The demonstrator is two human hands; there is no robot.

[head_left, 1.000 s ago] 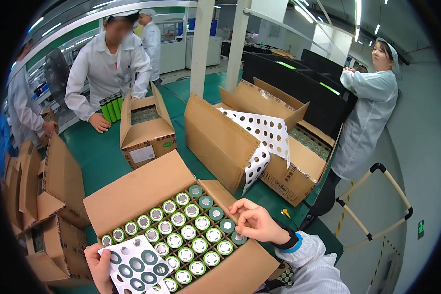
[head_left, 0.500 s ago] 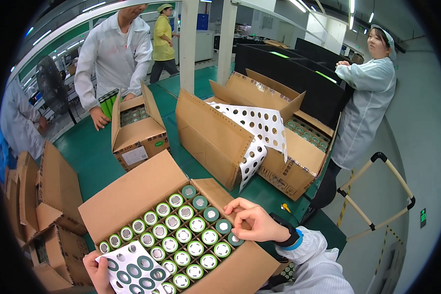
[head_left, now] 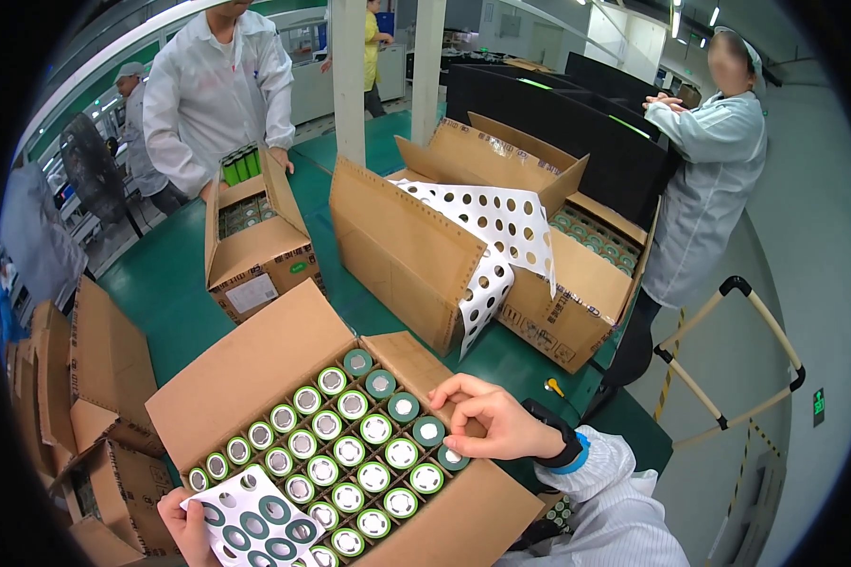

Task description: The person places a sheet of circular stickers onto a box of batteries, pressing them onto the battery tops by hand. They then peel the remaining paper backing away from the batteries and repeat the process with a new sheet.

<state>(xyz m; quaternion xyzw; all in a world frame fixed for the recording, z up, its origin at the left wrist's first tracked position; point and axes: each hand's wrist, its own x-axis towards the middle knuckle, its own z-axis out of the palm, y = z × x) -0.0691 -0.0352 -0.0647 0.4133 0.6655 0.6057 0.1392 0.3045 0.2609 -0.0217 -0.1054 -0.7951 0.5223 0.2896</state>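
Head view looks down on an open box (head_left: 255, 378) packed with upright green cells (head_left: 350, 444), their round tops showing in tight rows so each can be reached from above. The right hand (head_left: 490, 420) rests at the box's right corner, fingers drawn together with the tips pinched down on the top of one cell near the rim; it seems to press something small there, though what lies under the fingertips cannot be made out. The left hand (head_left: 187, 524) is at the lower left corner, closed on the edge of a white sheet (head_left: 255, 515) of dark green rings, held flat over the cells so the rings stay within reach of the other hand. A black wristband (head_left: 563, 439) sits on the right wrist above a white sleeve (head_left: 615, 515). On the green table (head_left: 161, 283) beyond stands a smaller box (head_left: 255, 250) with a white rectangular label on its front and a small green mark beside it; another person's hands grip its flaps, green cells standing behind it. To the right a larger box (head_left: 416, 255) lies open with a white punched sheet (head_left: 501, 227) draped over its edge, the round holes matching the cell spacing. Folded cartons (head_left: 85, 378) stack at the left. A small green sign (head_left: 819, 406) glows on the right wall
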